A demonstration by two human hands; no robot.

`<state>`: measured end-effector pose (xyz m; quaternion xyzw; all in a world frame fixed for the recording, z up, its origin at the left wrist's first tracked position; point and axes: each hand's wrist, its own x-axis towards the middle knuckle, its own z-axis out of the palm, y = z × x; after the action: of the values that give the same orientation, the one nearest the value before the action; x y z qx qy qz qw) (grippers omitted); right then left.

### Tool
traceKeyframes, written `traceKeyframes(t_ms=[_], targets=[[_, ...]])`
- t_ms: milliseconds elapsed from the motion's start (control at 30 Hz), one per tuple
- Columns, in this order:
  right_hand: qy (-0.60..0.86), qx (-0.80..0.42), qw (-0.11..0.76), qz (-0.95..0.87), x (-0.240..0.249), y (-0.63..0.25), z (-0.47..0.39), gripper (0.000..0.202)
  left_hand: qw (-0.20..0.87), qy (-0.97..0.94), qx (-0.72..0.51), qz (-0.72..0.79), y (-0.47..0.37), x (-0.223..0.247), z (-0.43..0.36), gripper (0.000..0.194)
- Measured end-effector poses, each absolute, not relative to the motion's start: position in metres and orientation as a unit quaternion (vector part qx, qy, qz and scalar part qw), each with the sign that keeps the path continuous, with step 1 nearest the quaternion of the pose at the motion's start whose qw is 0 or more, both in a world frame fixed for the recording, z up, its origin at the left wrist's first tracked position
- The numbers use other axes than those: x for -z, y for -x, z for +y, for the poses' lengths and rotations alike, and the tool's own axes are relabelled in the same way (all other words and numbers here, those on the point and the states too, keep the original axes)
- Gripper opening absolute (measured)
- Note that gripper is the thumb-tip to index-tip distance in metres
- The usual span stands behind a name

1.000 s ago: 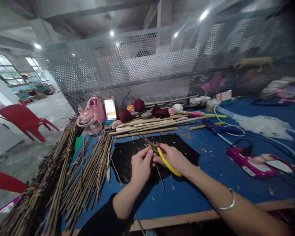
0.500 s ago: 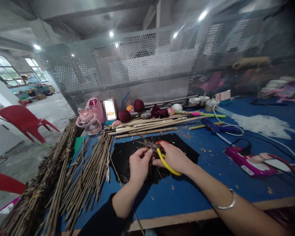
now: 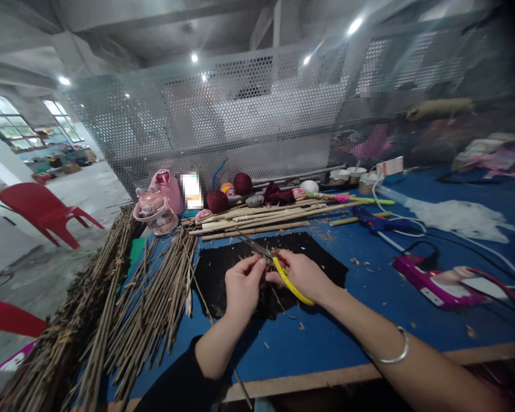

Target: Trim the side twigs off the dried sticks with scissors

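My right hand (image 3: 302,274) is wrapped round a pair of scissors (image 3: 289,286) with yellow and red handles. Their blades point up and left over a black cloth (image 3: 223,252) and lie almost together. Close beside it, my left hand (image 3: 245,283) is closed in a pinch, thumb against fingers. What it pinches is hidden; brownish dry plant bits show between the two hands. A thin stem (image 3: 286,308) curls on the cloth's edge below my right hand.
Bundled sticks (image 3: 154,303) cover the table's left side, with pale peeled sticks (image 3: 257,216) behind the cloth. On the right lie a blue glue gun (image 3: 375,221), a purple power strip (image 3: 433,283) and cables. A pink pot (image 3: 158,217) and maroon yarn balls (image 3: 217,202) stand at the back.
The scissor blades have closed from slightly parted to nearly together, and the fingers of my right hand have drawn in. My left hand has barely moved.
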<state>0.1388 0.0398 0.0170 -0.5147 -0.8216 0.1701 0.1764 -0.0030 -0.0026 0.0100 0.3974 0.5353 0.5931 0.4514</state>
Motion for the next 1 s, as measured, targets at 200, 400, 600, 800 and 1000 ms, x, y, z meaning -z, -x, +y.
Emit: traceKeyframes(t_ms=[200,400,600,800,1000], targets=[[0.519,-0.157,0.157,-0.826,-0.023,-0.143,0.042,0.036,0.465,-0.392,-0.602,0.517,0.002,-0.009,-0.002,0.033],[0.497,-0.165,0.158,-0.837,-0.025,-0.144,0.039,0.044,0.495,-0.391,-0.598,0.494,0.001,-0.011,-0.002,0.026],[0.483,-0.190,0.182,-0.835,-0.015,-0.141,0.040,0.039,0.505,-0.385,-0.605,0.480,0.001,-0.008,0.000,0.027],[0.477,-0.202,0.205,-0.830,-0.012,-0.138,0.039,0.038,0.491,-0.397,-0.604,0.485,0.002,-0.008,0.000,0.028],[0.501,-0.193,0.195,-0.821,-0.016,-0.140,0.041,0.036,0.490,-0.403,-0.577,0.515,0.000,-0.010,-0.003,0.033]])
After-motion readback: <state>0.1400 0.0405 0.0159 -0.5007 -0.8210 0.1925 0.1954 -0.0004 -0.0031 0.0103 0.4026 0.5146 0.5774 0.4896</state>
